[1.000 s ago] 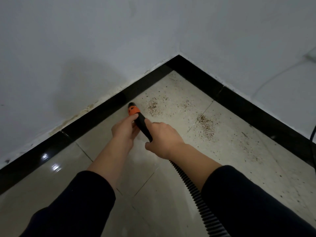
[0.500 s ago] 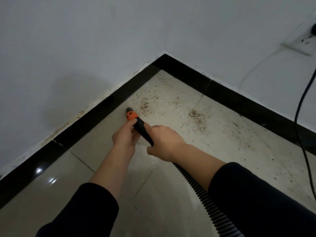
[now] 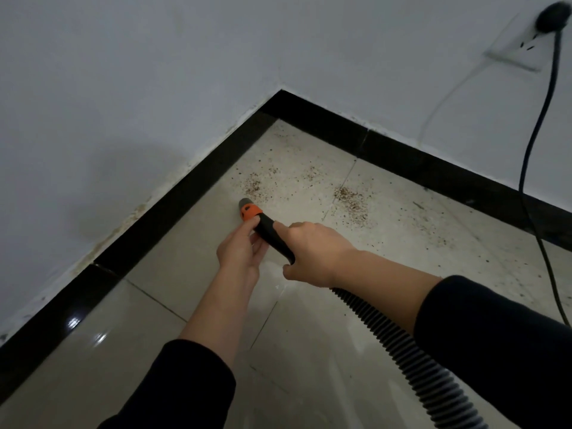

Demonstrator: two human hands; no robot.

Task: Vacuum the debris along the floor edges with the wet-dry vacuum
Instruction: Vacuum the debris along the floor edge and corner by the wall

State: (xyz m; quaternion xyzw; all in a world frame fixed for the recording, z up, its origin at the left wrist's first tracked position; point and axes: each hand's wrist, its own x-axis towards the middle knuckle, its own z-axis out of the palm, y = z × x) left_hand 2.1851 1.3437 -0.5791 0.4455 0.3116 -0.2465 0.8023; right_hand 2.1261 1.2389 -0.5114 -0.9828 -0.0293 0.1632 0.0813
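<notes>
Nozzle (image 3: 249,210) has edged up to the near debris patch (image 3: 255,187), tip just short of it. Left hand (image 3: 240,253) pinches it behind the orange collar; right hand (image 3: 312,253) grips the black handle (image 3: 274,235) ahead of the hose (image 3: 402,345). Tiles (image 3: 173,252) nearer the person look clean. Near patch, second patch (image 3: 353,201) and corner scatter still to do.

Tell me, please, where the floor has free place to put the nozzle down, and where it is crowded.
Free: the clean tiles between the left hand and the black skirting, and the tile left of the hose. Crowded: the corner beyond the nozzle, strewn with debris, and the right side, where the power cord hangs.
</notes>
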